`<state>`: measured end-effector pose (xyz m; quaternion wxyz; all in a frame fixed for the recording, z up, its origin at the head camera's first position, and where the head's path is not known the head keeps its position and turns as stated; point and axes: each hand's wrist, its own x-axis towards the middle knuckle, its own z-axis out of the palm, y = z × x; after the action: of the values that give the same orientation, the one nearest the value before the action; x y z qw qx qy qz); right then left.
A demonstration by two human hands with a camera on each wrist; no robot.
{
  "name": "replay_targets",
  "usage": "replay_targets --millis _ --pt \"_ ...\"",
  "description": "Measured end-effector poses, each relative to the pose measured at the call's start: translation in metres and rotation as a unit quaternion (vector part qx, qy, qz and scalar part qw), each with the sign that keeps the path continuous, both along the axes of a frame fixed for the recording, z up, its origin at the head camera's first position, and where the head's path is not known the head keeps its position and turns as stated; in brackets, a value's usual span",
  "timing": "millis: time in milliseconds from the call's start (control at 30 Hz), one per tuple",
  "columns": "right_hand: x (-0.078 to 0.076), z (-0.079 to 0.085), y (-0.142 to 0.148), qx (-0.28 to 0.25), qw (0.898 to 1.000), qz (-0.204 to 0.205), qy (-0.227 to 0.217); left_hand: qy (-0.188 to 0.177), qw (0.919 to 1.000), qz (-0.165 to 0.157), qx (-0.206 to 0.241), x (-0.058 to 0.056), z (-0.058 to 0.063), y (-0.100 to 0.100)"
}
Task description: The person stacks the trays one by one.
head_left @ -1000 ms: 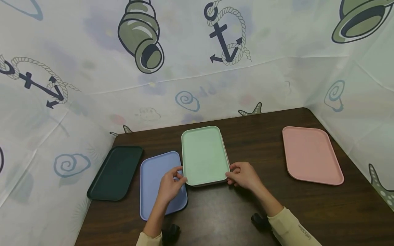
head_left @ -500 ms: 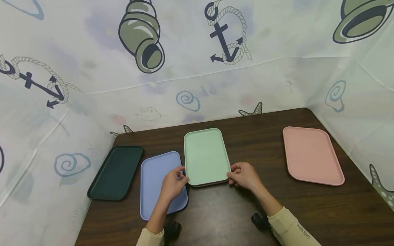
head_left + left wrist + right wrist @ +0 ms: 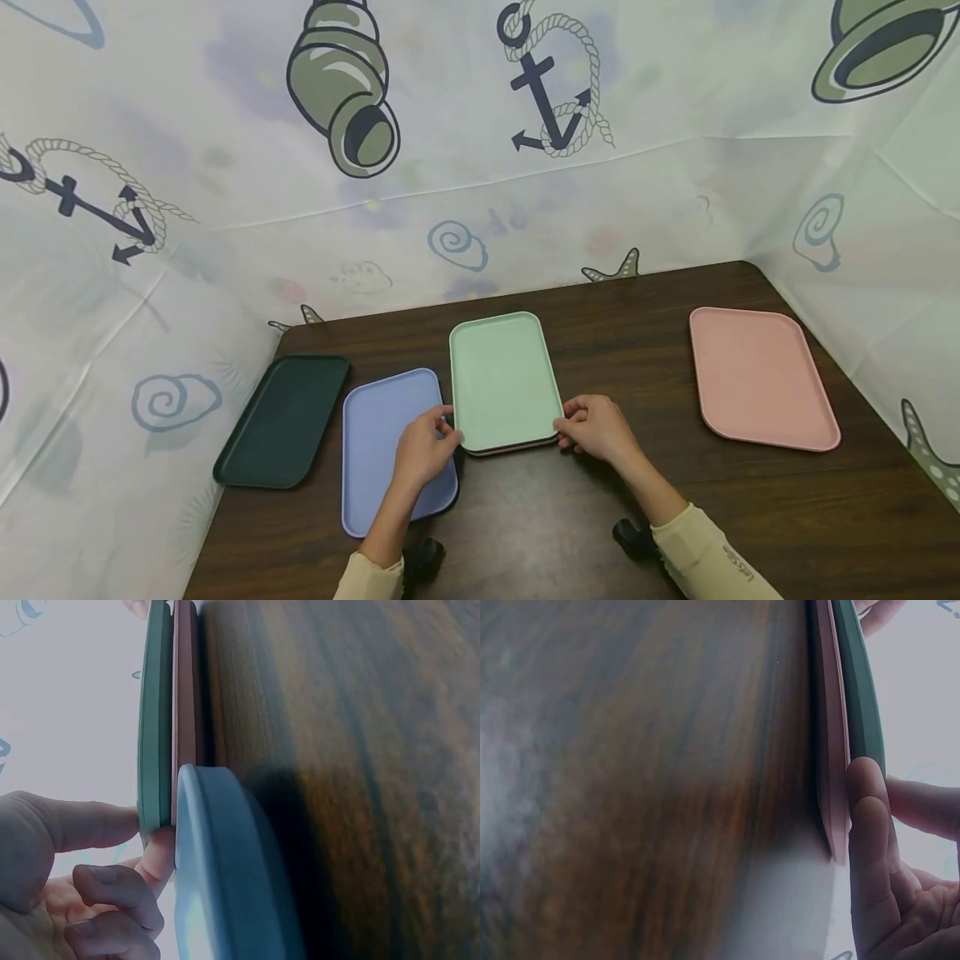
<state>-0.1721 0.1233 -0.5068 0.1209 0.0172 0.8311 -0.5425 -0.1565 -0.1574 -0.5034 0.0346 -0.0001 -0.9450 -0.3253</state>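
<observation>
A light green tray [image 3: 506,383] lies over a pinkish tray [image 3: 184,697], whose edge shows under it in both wrist views. My left hand [image 3: 422,450] pinches the green tray's near left corner, thumb on top and a finger beneath. At the near right corner my right hand [image 3: 596,427] pinches the same tray between thumb and fingers. The two trays sit closely aligned, rims almost touching. Just left of them, partly under my left hand, is a blue tray [image 3: 386,433], its rim close beside my left fingers in the left wrist view.
A dark green tray [image 3: 285,421] lies at the left edge of the brown wooden table [image 3: 540,525]. A separate pink tray [image 3: 761,379] is at the right. White printed cloth [image 3: 450,100] surrounds the table's back and sides.
The green tray has shifted slightly right and toward me, with both hands keeping their grip. Less of the lower tray shows along its right side.
</observation>
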Motion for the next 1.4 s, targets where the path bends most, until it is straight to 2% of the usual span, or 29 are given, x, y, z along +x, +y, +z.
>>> replay_targets --millis 367,600,1033,1400 --pt "0.002 0.001 -0.001 0.02 1.0 -0.004 0.016 -0.003 0.9998 0.005 -0.019 0.0 -0.001 0.002" --pt "0.003 0.002 -0.002 0.032 0.999 -0.006 0.022 0.011 0.9994 0.005 -0.031 0.002 0.001 0.005" --pt "0.003 0.002 -0.001 0.06 0.998 -0.005 0.025 0.041 0.9973 0.023 -0.057 0.004 0.0 0.012" --pt "0.002 0.0 0.0 0.067 0.997 -0.005 0.03 0.022 0.9967 0.014 -0.077 0.003 0.0 0.014"
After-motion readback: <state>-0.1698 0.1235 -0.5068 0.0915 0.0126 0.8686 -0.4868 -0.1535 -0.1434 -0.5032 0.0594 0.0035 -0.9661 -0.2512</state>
